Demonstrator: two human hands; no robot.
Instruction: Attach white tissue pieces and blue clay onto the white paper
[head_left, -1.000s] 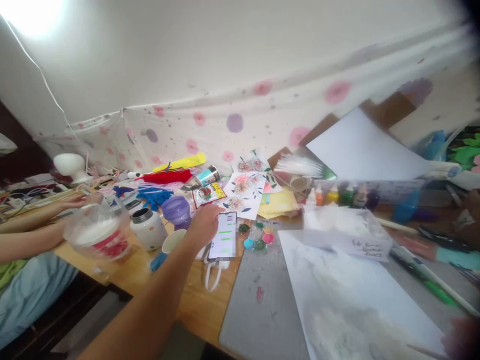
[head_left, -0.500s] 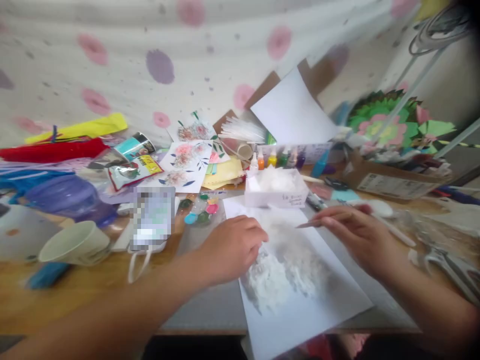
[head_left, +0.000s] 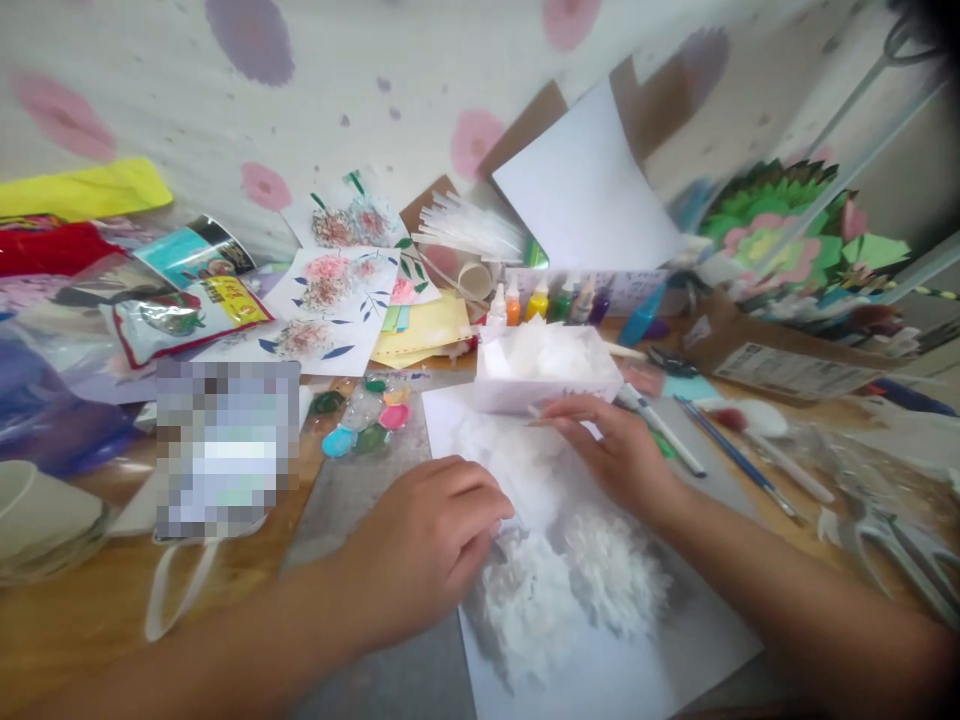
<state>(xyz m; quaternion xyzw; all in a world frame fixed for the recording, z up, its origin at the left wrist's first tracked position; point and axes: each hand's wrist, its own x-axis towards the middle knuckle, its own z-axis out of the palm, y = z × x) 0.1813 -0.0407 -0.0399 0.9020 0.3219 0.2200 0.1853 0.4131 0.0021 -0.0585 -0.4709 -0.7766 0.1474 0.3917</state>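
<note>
My left hand (head_left: 442,530) is closed, its fingertips pinched at the edge of a fluffy white paper flower (head_left: 525,610). Whatever lies between those fingertips is too small to make out. My right hand (head_left: 607,450) pinches with thumb and forefinger in front of a white box (head_left: 547,390); a thin, blurred tip pokes out to the left of its fingers. White ruffled pieces (head_left: 544,345) fill the box. A second white paper flower (head_left: 615,575) and a blurred white fluffy heap (head_left: 510,455) rest on the white paper sheet (head_left: 705,650).
Paint bottles (head_left: 538,303) stand behind the box. To the right lie a blue paintbrush (head_left: 742,460), a white marker (head_left: 667,430) and scissors (head_left: 892,540). Left are a paint palette (head_left: 371,412), a phone (head_left: 225,450) with a strap and a cup (head_left: 45,520).
My right hand has moved left to the front of the box, uncovering the paintbrush and marker. My left hand stays by the flower. The view has shifted right and closer.
</note>
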